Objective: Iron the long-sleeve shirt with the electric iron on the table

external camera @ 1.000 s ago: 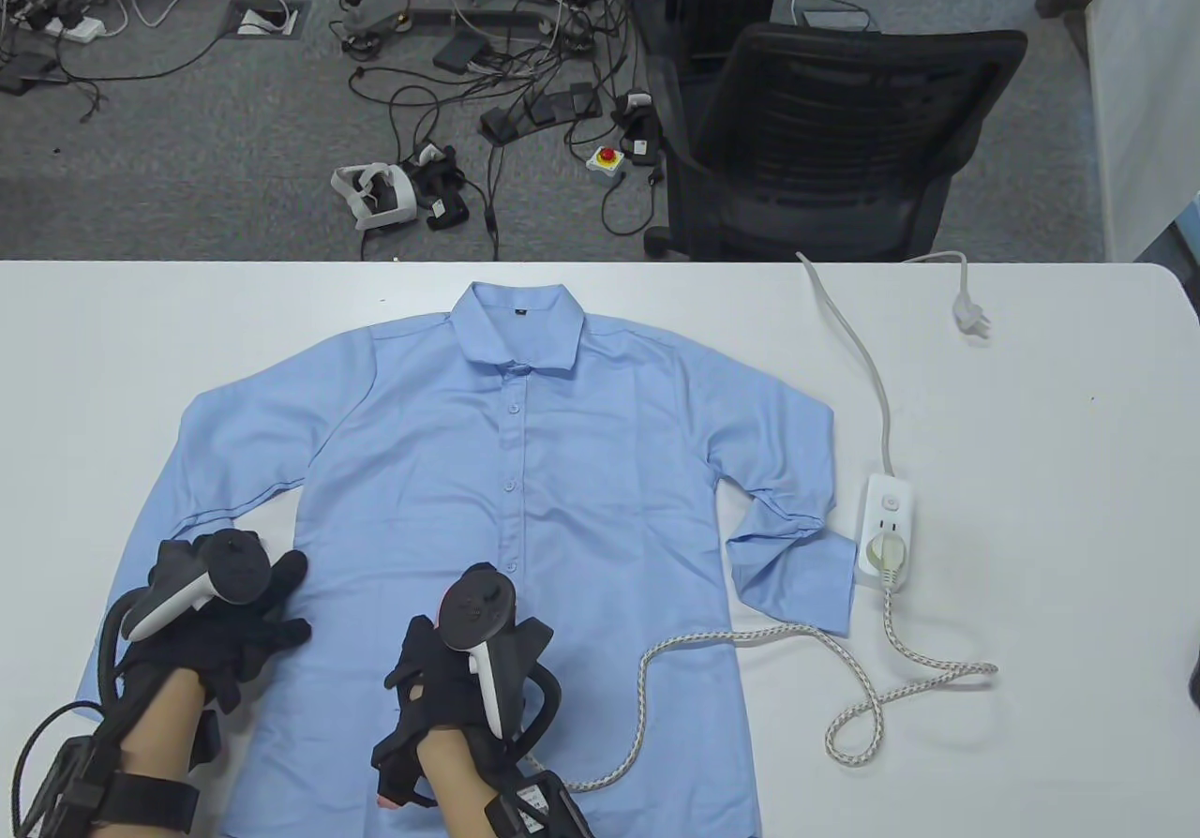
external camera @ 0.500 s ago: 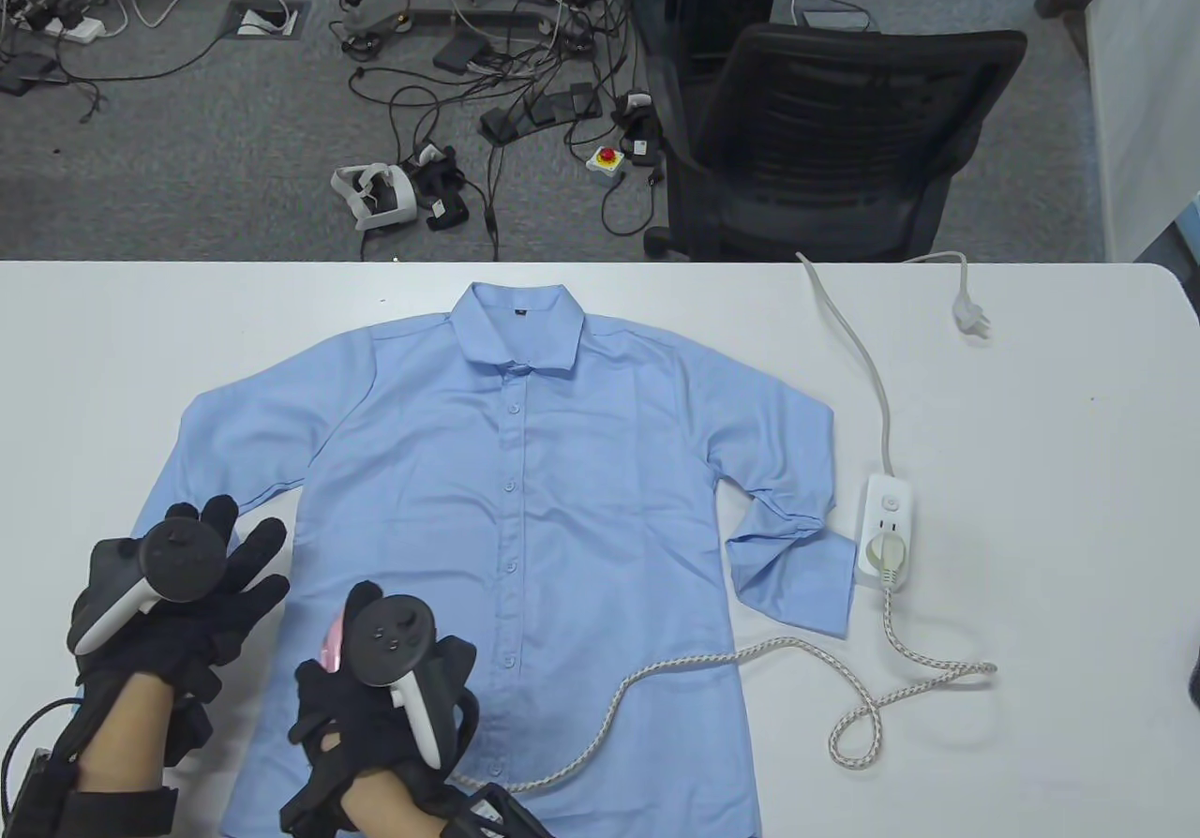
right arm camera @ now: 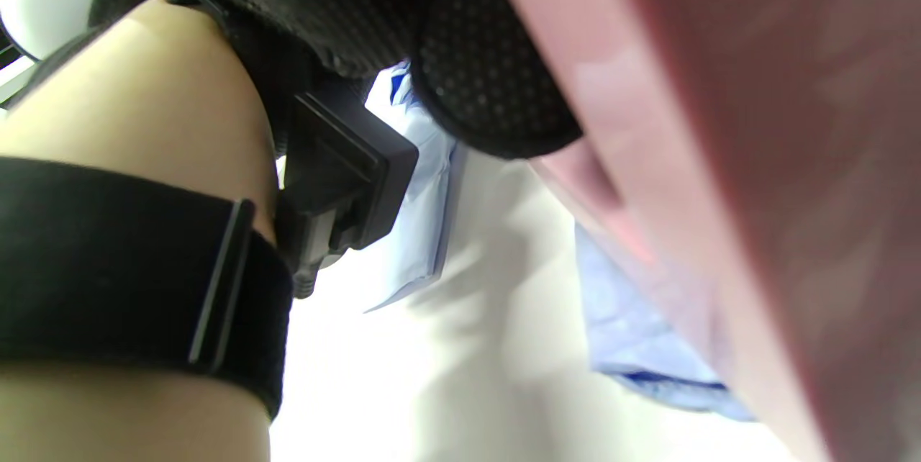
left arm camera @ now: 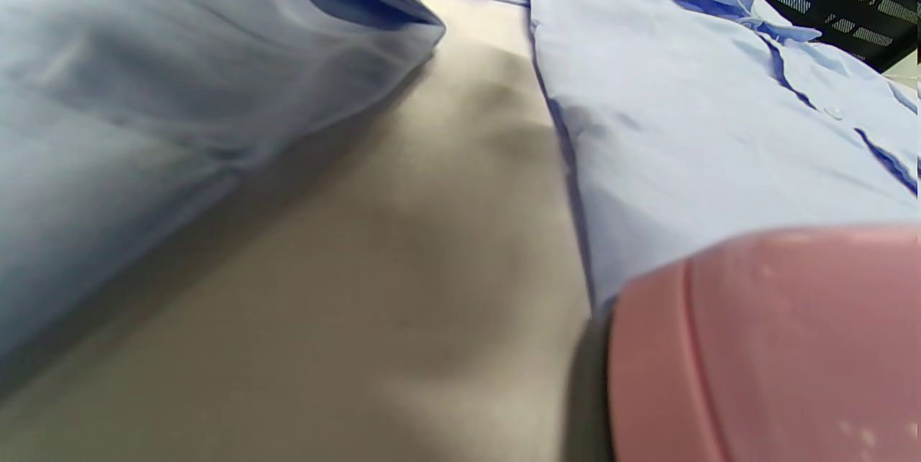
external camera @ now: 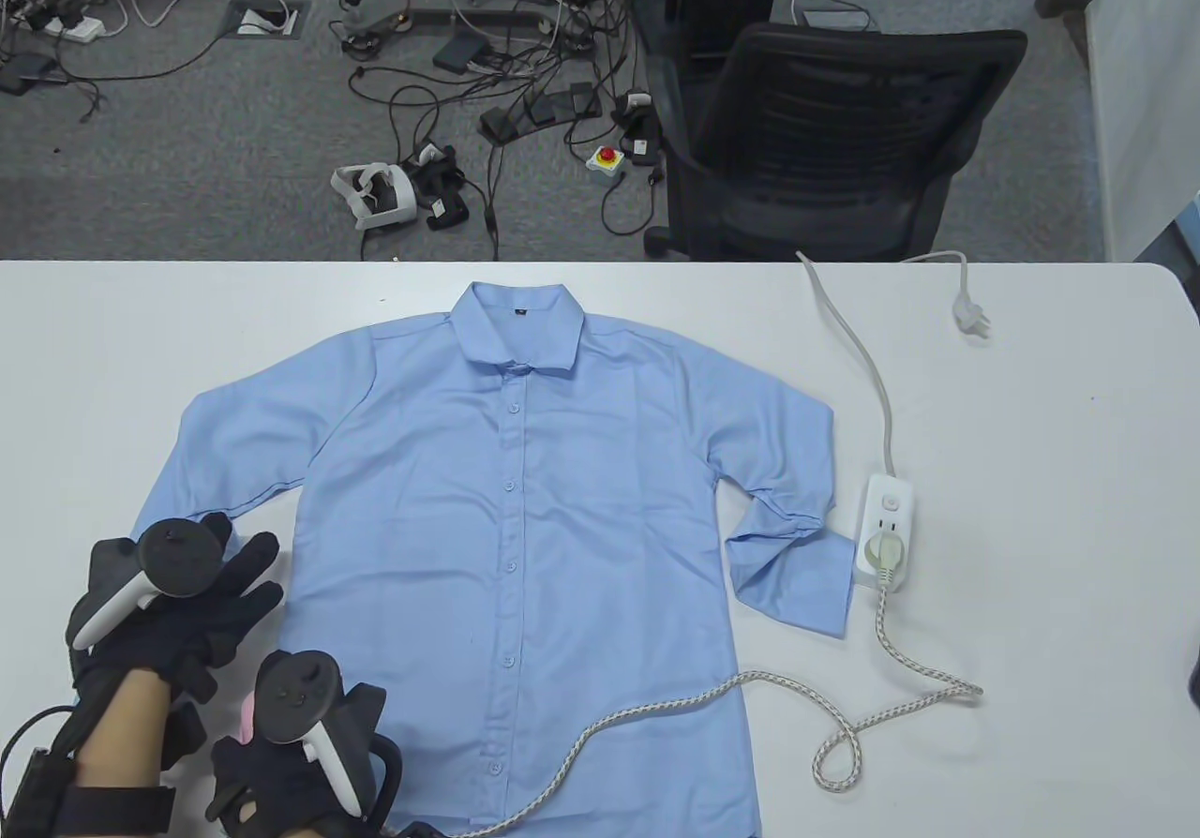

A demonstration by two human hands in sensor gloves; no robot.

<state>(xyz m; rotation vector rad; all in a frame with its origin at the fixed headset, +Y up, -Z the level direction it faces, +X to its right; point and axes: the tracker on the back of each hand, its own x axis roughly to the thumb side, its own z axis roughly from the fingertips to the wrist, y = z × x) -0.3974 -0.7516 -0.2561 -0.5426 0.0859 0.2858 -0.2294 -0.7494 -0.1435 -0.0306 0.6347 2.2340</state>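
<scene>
While the blue shirt (external camera: 525,538) lies flat in the middle of the white bench (external camera: 1050,463), collar toward the far edge, the left hand (external camera: 178,604) rests near the front left corner. Its fingers (external camera: 248,564) are spread out straight on the shirt's left sleeve. Just beside it, at the front edge, the right hand (external camera: 300,744) has its fingers curled around the pink iron (left arm camera: 763,347). The iron sits by the shirt's bottom left side. Its speckled cord (external camera: 656,705) runs across the shirt's hem to the white power strip (external camera: 886,529) near the right sleeve.
</scene>
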